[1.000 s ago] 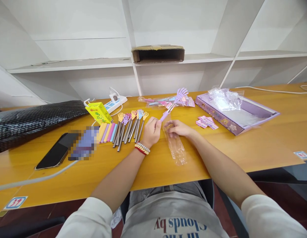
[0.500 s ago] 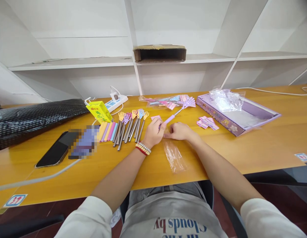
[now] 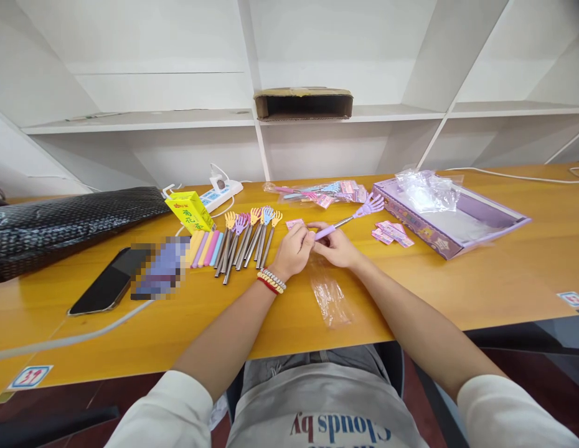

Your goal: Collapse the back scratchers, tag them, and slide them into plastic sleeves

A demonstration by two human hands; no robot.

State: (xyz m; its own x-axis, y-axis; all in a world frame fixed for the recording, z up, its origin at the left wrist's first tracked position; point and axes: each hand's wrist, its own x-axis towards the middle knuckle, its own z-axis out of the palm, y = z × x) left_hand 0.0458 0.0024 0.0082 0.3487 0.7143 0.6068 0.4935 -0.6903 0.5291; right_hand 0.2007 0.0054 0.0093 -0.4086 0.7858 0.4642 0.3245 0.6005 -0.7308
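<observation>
A purple back scratcher [image 3: 370,206] with a hand-shaped head, a metal rod and a purple handle points up and to the right. Its handle end lies between my two hands. My left hand [image 3: 294,250] is closed on the handle's lower end. Fingers of my right hand [image 3: 337,246] are wrapped round the handle just above. A transparent plastic bag [image 3: 330,295] lies flat on the table below my hands. Just behind them is a small pink card [image 3: 295,223]. To the left lie several metal rods with colourful claw heads [image 3: 245,239] and a row of coloured handles [image 3: 206,249].
Behind my hands are bagged scratchers [image 3: 317,191]. Pink cards [image 3: 392,233] and a purple box [image 3: 439,236] holding clear bags lie right. On the left are a yellow carton [image 3: 190,211], power strip [image 3: 221,196], black phone [image 3: 109,280], cable and black bubble-wrap parcel [image 3: 70,224].
The scratcher has tilted lower, its head moving right and slightly down. My right hand, formerly beside my left below the scratcher, now has its fingers round the handle.
</observation>
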